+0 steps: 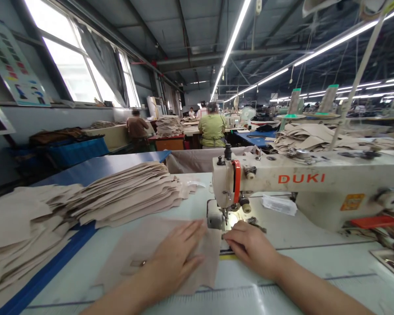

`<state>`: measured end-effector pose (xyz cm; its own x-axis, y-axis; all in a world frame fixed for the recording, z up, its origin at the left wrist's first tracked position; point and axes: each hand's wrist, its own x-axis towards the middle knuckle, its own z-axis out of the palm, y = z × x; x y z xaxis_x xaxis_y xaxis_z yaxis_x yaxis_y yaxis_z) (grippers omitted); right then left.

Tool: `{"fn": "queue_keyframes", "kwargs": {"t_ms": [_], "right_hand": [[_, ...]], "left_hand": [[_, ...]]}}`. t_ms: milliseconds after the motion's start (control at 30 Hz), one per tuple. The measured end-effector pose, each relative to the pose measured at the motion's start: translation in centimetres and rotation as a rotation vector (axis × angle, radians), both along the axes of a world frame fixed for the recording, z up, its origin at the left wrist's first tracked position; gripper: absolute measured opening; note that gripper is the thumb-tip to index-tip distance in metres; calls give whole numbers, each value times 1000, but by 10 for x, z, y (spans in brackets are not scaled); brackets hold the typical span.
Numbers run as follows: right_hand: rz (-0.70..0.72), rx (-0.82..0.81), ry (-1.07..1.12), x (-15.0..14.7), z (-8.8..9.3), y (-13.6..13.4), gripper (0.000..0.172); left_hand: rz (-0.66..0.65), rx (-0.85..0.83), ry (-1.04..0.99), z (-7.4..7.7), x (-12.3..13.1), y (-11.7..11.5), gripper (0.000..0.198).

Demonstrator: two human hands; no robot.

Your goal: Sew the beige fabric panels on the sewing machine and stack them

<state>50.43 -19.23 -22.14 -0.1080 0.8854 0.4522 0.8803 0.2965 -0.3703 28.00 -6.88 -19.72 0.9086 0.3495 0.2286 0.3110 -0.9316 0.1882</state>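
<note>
A beige fabric piece (128,249) lies flat on the sewing table, its right edge close to the needle of the sewing machine (302,179). My left hand (175,253) rests on the fabric with its fingers stretched out. Just right of the fabric's edge, in front of the needle, my right hand (249,245) has its fingers pinched together. What the pinch holds, if anything, is too small to make out. A small metal clasp (138,263) shows on the fabric beside my left wrist. The machine's lamp lights the needle area.
Layered beige fabric pieces (131,192) are stacked at the left, with more fabric (16,218) nearer me. A clear plastic packet (279,204) lies behind the needle, under the machine arm. Two co-workers sit farther back. Thread cones (328,99) stand at the right.
</note>
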Motion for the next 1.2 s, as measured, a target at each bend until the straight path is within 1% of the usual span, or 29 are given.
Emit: {"fn": "queue_keyframes", "kwargs": {"t_ms": [33,67,133,233,300,400,533,667,733,767,833,867,900,967,1067,1133,1200], "right_hand": [[22,0,-21,-2,1,-1,19],[49,0,-46,-5,3,-2,19],[110,-8,-105,-10,5,-3,19],[165,-23,-175,-14,5,-3,17],[157,-29,-187,-15,5,-2,17],[134,-32,-188,-13,5,-1,17],[128,-23,-197,-12,4,-1,17],[101,-7,-189,-11,2,-1,18],[62,-12,-184,-4,6,-2,18],[30,-26,-178,2,10,-3,18],[-109,-101,-165,20,21,-6,17],[-205,-153,-154,32,27,-8,16],[-350,-224,-154,46,32,-11,15],[-533,-256,-175,74,40,-17,18],[-762,-306,-208,112,39,-26,20],[-844,-346,-231,127,32,-30,18],[-883,-372,-248,133,24,-32,17]], "left_hand": [[-21,9,87,-4,2,1,53],[-11,4,164,-7,5,1,54],[83,-11,270,-11,12,-2,56],[232,2,322,-14,22,-3,58],[263,7,317,-15,26,-1,57],[243,6,282,-17,30,6,56],[183,61,210,-19,37,10,51],[158,61,242,-24,45,9,54],[169,58,244,-28,45,9,55],[174,59,243,-29,45,9,55],[186,51,253,-30,45,10,56],[191,43,263,-29,45,11,57],[194,36,273,-27,45,11,57],[204,23,300,-22,47,9,58],[214,23,315,-15,50,6,57],[216,25,304,-14,52,5,57],[216,32,297,-16,52,6,57]]}}
